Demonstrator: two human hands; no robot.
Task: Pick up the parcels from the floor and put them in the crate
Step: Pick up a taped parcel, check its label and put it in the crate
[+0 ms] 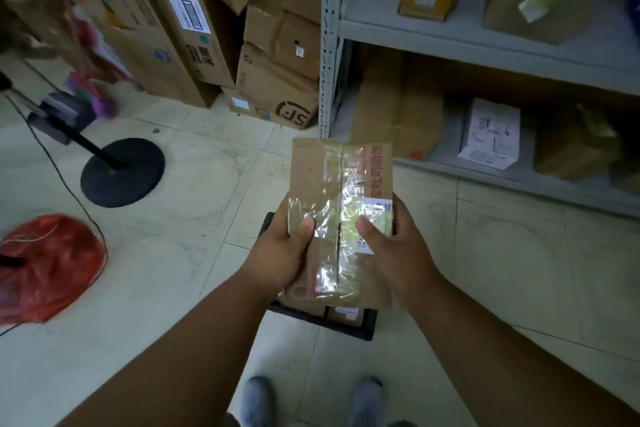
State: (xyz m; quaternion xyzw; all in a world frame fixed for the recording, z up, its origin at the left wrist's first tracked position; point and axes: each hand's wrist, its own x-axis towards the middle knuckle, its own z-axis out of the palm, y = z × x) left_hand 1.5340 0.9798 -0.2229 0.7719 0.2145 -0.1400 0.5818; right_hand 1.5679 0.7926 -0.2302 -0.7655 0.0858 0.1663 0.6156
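A flat brown cardboard parcel [341, 180], sealed with clear tape and bearing red print and a white label, is held in front of me above the floor. My left hand [282, 253] grips its left edge with the thumb on top. My right hand [393, 246] grips its right edge the same way. Directly below the parcel sits a black crate [365, 326] on the floor, mostly hidden by the parcel and my hands. Brown parcels lie inside the crate at its near edge.
A grey metal shelf rack [330, 45] with boxes stands at the right. Stacked cardboard boxes [277, 87] fill the back wall. A black round stand base [123, 172] with a cable and a red net bag [48, 263] lie on the tiled floor at left.
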